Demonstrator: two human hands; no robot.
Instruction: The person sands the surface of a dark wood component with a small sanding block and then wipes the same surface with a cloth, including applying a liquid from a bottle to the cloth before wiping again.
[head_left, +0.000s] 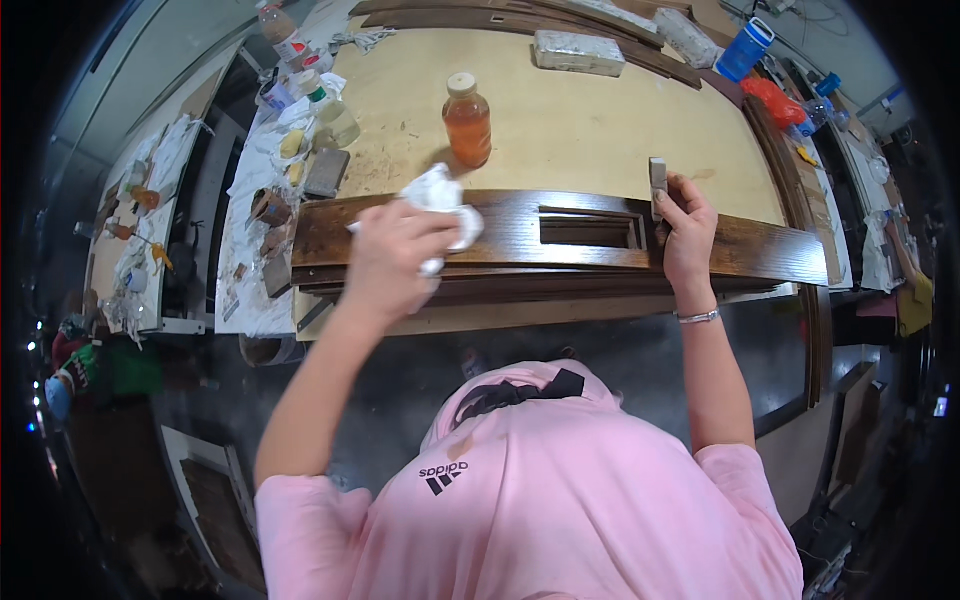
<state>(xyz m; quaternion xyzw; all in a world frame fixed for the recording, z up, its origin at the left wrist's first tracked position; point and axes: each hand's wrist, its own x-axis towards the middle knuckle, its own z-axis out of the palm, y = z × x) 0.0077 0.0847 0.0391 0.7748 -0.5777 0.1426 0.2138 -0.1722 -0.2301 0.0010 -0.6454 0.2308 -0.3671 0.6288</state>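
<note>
Left side table: covered white sheet [250, 205], carrying a clear bottle [338, 125] of pale liquid and other small containers.
Grey block [326, 173]: flat on the left part of the worktable [395, 90], behind the board.
Left hand [395, 245]: over the left half of the board, slightly blurred; fingers bent and closed around a bunched white cloth [437, 190]. Cloth contact with the board: cannot be told exactly.
Dark brown board [505, 235]: lies lengthwise along the near edge of the worktable, glossy face up, above other dark boards [560, 287]; 1 rectangular slot [590, 232] lies right of its middle.
Amber bottle [468, 130]: upright behind the board, white cap fitted.
White wrapped block [578, 53]: at the far side of the worktable.
Right hand [690, 225]: at the board, just right of the slot; thumb and fingers pinched on 1 small block [657, 175], held upright. Lower end of block: hidden by the hand.
Wrist: silver bracelet [699, 316] on the right.
Blue bottle [745, 50]: far right corner, near a red bag [772, 102].
</note>
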